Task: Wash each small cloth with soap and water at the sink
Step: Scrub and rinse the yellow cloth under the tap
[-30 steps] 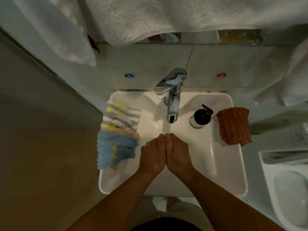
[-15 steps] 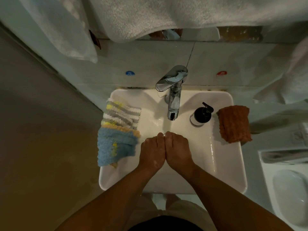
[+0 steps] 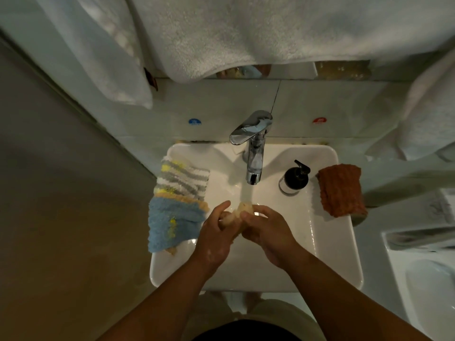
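Observation:
Over the white sink (image 3: pixel 330 247), my left hand (image 3: pixel 216 237) and my right hand (image 3: pixel 266 232) both grip a small pale cloth (image 3: pixel 240 210), bunched up between them. Water runs from the chrome faucet (image 3: pixel 254 148) onto the cloth's top. A striped yellow-grey cloth (image 3: pixel 183 179) and a blue cloth (image 3: pixel 172 225) lie on the sink's left rim. On the right rim lies a folded rust-orange cloth (image 3: pixel 341 190). A black pump soap bottle (image 3: pixel 294 178) stands right of the faucet.
White towels (image 3: pixel 246 33) hang above the sink, one at the left (image 3: pixel 103 52) and one at the right (image 3: pixel 430 114). A grey wall closes the left side. A white toilet (image 3: pixel 423 279) sits at the right edge.
My hands have parted from being pressed together, and the bunched pale cloth now shows between them under the running water.

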`<action>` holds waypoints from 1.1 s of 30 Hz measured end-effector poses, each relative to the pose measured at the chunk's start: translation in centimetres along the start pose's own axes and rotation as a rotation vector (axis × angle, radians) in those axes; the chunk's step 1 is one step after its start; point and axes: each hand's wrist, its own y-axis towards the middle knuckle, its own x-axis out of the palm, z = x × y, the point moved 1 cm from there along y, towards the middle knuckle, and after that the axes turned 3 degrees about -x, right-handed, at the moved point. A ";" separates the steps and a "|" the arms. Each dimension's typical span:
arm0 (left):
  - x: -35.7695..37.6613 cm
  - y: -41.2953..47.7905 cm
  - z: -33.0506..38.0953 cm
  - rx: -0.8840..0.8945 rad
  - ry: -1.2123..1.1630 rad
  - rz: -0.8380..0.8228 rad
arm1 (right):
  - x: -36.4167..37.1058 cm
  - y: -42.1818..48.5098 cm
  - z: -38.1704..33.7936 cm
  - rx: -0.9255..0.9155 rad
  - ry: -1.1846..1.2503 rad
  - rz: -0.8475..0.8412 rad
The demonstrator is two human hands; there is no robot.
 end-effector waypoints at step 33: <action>-6.7 -3.3 5.8 0.056 -0.227 -0.177 | -1.6 -4.4 -7.3 -0.340 -0.209 -0.126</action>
